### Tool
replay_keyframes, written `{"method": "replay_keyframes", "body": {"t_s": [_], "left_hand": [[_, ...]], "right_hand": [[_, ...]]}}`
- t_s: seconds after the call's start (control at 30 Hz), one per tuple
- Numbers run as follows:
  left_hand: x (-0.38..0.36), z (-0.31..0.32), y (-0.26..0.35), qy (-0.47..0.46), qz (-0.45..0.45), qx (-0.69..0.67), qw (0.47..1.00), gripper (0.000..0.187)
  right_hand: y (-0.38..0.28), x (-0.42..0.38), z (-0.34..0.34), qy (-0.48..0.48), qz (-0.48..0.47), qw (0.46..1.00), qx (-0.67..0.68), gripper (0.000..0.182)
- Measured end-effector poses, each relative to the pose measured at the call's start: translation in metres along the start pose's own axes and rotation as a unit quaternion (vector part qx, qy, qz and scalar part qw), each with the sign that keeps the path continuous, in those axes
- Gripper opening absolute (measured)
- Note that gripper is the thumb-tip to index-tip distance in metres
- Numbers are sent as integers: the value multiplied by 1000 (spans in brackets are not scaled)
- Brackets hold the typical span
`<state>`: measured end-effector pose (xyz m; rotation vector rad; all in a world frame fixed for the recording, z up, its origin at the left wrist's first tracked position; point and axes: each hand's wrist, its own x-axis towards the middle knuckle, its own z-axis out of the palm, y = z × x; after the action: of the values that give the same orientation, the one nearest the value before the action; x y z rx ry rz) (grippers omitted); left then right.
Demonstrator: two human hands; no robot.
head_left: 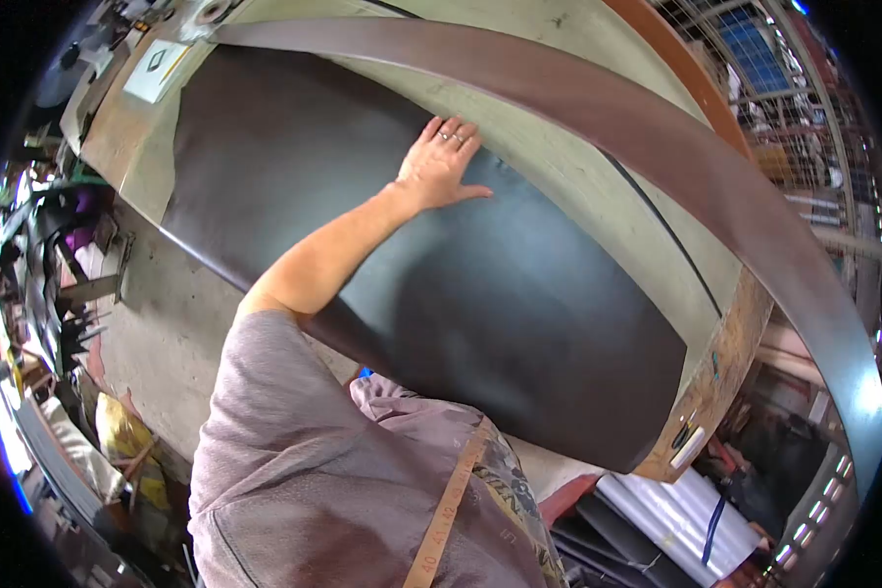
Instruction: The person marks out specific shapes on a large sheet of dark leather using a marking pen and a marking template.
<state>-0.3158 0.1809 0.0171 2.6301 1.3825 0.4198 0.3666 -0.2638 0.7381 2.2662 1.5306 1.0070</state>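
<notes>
My left hand (439, 169) lies palm down, fingers slightly apart, near the far edge of a large dark brown sheet (539, 304) that looks like leather. Rings show on its fingers. The sheet spreads flat across the pale table top (559, 186), and its near edge reaches my body. Beyond the hand, a long narrow brown strip (578, 98) curves from the upper left across to the lower right. My right hand is out of view.
A white booklet (157, 71) sits at the table's upper-left corner. At the right wooden end (720, 363) are a white marker-like item (688, 447) and small tools. A tape measure (451, 505) hangs down my front. Silvery rolls (681, 519) stand lower right, a wire rack (804, 78) upper right.
</notes>
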Motion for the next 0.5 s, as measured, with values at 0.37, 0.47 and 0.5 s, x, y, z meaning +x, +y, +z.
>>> {"method": "replay_keyframes", "body": {"t_s": [0.37,0.47,0.5], "left_hand": [[29,27,-26,56,86,-108,989,51],[36,14,-10,14,51,-119,991,48],[38,9,-6,4,38,-117,992,48]], "right_hand": [[-10,-25,-68,-23,9,999,-31,44],[-15,-23,-76,-21,1,999,-32,42],[-17,-24,-83,-23,-1,999,-35,41]]}}
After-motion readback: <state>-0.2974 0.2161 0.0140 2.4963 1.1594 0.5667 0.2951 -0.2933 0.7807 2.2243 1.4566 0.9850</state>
